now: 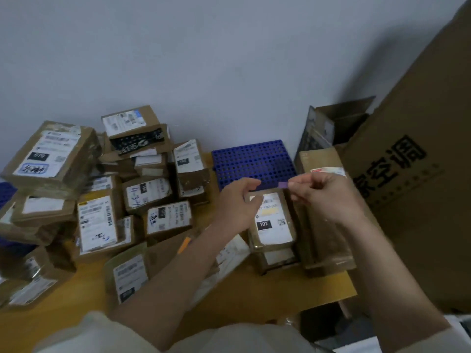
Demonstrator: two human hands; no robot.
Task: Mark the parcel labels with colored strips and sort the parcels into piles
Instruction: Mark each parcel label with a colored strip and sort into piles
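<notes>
Right hand [322, 197] pinches a purple strip [283, 185] in curled fingers above the parcel [274, 220]; left hand [239, 202] grips its top edge.

Label [273, 218] print beneath the fingers [254, 200] blurred; only "102" legible. Left hand [238, 203] covers the parcel [274, 220] top-left corner. Purple strip [283, 184]: far end hidden in right hand [322, 193] fingertips. Large carton [418, 189] right of the fingers cut by frame edge. Parcel pile [102, 200] left of the fingers: labels too soft to read
</notes>
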